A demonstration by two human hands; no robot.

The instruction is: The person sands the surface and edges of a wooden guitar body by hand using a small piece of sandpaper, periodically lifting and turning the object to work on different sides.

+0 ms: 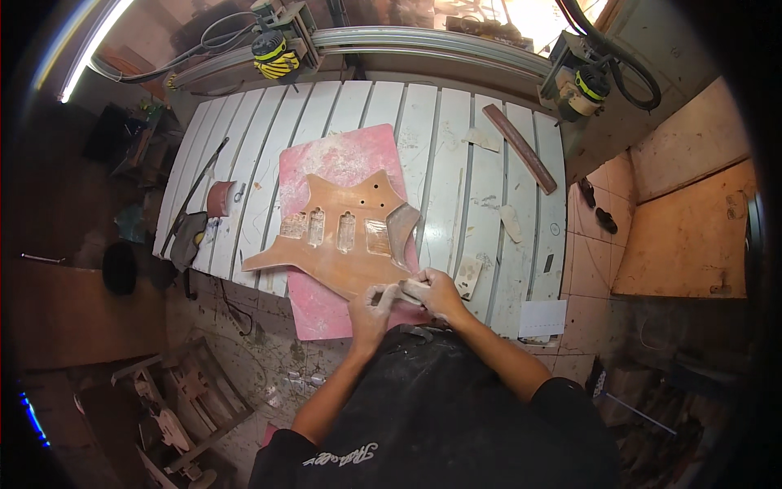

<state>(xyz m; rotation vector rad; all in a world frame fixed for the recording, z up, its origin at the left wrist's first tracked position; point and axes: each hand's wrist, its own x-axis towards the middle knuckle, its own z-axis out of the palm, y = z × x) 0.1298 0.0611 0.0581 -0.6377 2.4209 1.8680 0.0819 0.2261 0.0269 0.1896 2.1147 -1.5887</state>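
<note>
An electric guitar body [330, 248] of light brown wood, with cut-out cavities and a few drilled holes, lies flat on a pink mat [309, 155]. At its near edge my right hand [441, 295] is closed around a small, pale, dusty strip [415, 289], whose kind I cannot make out. My left hand [371, 316] is closed beside it, thumb and fingers bent together at the strip's left end, close to the wood. White dust covers the fingers of both hands. The fingertips partly hide the strip and the edge beneath it.
The mat rests on a white slatted table [432, 106]. A long brown bar [519, 148] and pale scraps [511, 222] lie on its right, a reddish-brown roll [220, 198] and a grey cloth [188, 240] on its left. A machine rail [423, 38] spans the far side.
</note>
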